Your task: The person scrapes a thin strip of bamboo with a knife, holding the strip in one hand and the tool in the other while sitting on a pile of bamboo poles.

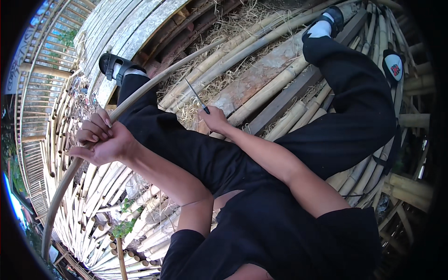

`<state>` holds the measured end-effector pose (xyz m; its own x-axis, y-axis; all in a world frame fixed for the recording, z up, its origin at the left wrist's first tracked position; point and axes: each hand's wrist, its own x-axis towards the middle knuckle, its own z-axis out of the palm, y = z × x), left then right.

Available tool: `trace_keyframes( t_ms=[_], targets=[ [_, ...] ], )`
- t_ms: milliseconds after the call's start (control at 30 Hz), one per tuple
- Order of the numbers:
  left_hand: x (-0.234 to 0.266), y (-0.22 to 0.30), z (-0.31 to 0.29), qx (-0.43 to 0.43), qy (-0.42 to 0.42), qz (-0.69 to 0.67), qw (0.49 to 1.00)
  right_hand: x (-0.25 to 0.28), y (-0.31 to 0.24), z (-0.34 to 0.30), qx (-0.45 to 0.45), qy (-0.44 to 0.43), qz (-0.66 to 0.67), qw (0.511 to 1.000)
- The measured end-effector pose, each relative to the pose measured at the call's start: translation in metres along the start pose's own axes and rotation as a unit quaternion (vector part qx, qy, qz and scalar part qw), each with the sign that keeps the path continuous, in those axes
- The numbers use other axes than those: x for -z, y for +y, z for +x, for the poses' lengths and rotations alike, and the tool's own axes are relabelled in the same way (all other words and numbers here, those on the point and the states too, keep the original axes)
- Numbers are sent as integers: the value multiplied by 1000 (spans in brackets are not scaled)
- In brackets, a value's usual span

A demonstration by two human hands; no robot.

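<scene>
A long, thin bamboo pole (150,83) slants across the left side, curving from the wood shavings at the top down to the lower left. Its middle passes through my left hand (103,140), whose fingers are curled round it with the thumb pointing left. In front of my lap, my right hand (214,119) is closed round the dark handle of a knife (196,95). The narrow blade points up and to the left, apart from the pole. Most of the handle is hidden in my fist.
Pale curled shavings (242,28) lie between my spread legs, around bamboo poles (266,88) and a weathered plank (252,81). Stacked bamboo (102,186) fills the lower left. A slatted platform (123,28) stands at the upper left, beside a bamboo fence (39,88). A white-and-black object (393,65) rests at the right.
</scene>
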<state>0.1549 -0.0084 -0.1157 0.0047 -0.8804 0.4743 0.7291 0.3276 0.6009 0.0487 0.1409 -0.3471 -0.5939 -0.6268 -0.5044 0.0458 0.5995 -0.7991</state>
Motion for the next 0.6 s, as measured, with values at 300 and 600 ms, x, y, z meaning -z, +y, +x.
trace_keyframes(
  t_ms=[300, 600],
  targets=[
    [-27, -19, -1, 7, 26, -12, 1000, 17, 27, 25, -28, -3, 13, 1000],
    [-29, -28, -8, 15, 34, -4, 999, 26, 50, 43, -119, 26, 138, 983]
  ],
)
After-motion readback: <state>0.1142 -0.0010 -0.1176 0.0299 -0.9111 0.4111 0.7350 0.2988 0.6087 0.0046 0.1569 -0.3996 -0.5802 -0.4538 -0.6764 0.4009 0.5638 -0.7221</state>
